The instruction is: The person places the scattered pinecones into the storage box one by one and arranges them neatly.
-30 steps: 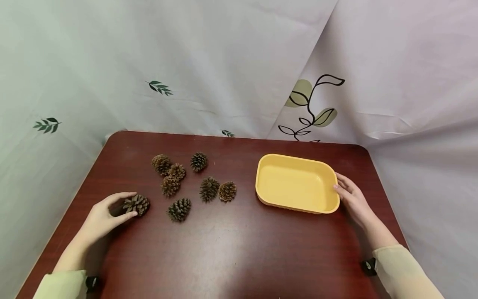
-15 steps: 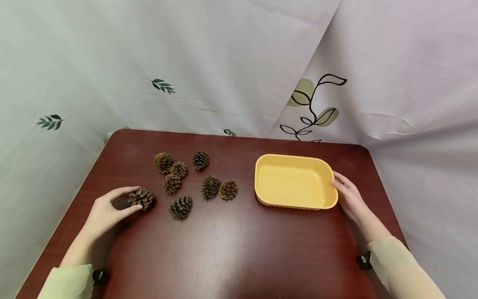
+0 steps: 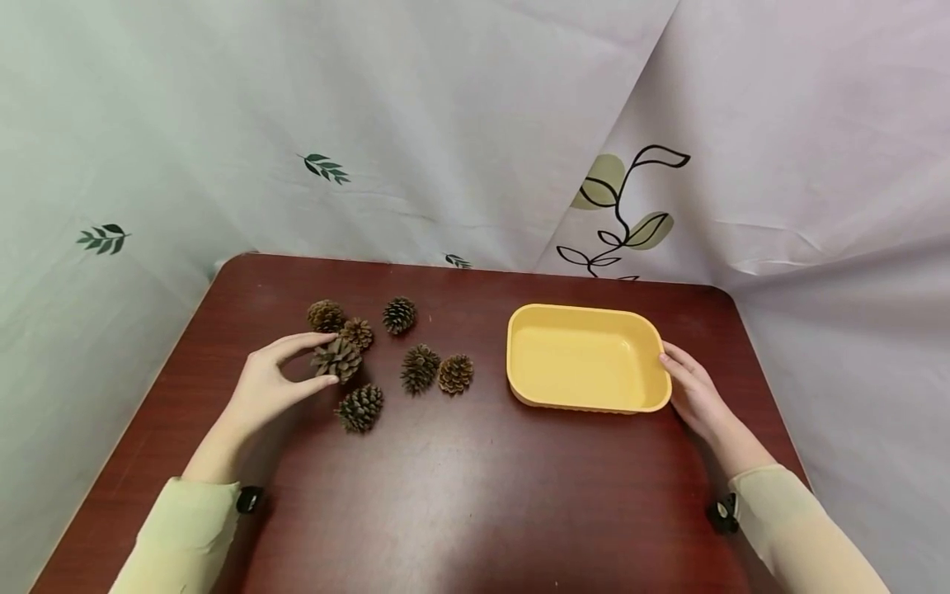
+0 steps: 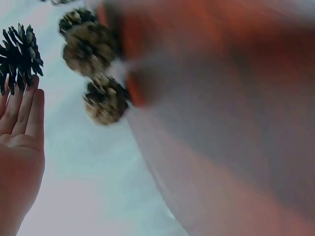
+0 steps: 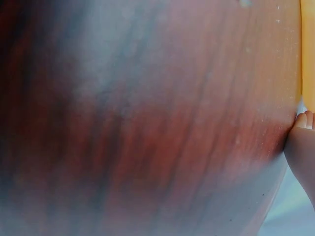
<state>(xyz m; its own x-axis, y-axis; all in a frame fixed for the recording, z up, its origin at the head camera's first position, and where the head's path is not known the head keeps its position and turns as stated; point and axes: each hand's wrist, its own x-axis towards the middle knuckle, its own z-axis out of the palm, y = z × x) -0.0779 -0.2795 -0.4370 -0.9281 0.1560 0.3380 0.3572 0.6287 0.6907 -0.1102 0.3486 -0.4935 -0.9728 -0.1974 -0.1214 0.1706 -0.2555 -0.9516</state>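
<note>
My left hand [image 3: 270,381] holds a brown pine cone [image 3: 337,360] between thumb and fingers, above the other cones on the left of the table. In the left wrist view the held pine cone [image 4: 20,56] sits at the fingertips of my left hand [image 4: 22,132]. My right hand [image 3: 696,394] grips the right end of a yellow rectangular bin [image 3: 579,363], its thumb at the rim. Only a strip of the bin [image 5: 308,49] and part of my right hand [image 5: 302,142] show in the right wrist view. No cones are visible inside the bin.
Around the held cone lie a dark pine cone [image 3: 359,407] and two browner cones [image 3: 326,316]. Another dark cone [image 3: 399,315] lies farther back. Two cones side by side [image 3: 455,374] lie left of the bin. A patterned white cloth [image 3: 445,124] hangs behind the dark red table [image 3: 475,511].
My left hand has carried the pine cone rightward and away from me, over the other cones, partly covering them. The right hand stays at the bin, which has shifted slightly.
</note>
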